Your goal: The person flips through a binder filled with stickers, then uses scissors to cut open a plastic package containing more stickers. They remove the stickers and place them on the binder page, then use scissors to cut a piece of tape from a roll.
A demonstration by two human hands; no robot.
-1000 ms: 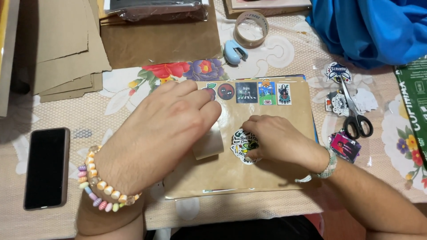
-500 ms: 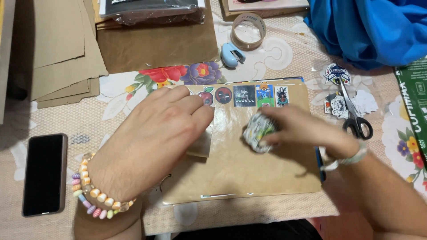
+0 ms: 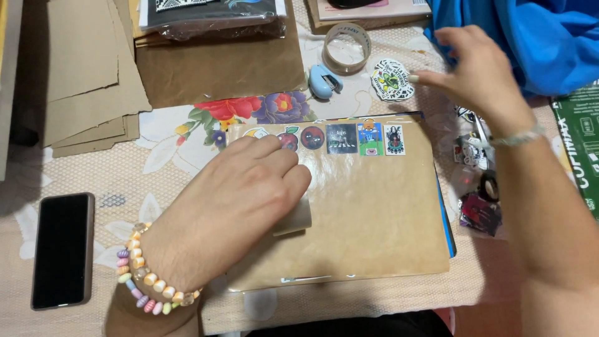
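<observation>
Centre of the frame, the left hand (image 3: 234, 206) lies flat, fingers spread and gripping nothing, on a brown paper-covered notebook (image 3: 368, 218) bearing 6 stickers along its top edge. At upper right, the right hand (image 3: 480, 75) hangs with fingers loose and empty, fingertips touching a round green-and-white sticker (image 3: 391, 79) beside a tape roll (image 3: 347, 47).

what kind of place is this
Probably a craft table at home, not a workshop. A floral lace tablecloth covers it, and it is strewn with stickers, a tape roll and brown paper sheets. The left hand rests on a brown covered book.
</observation>
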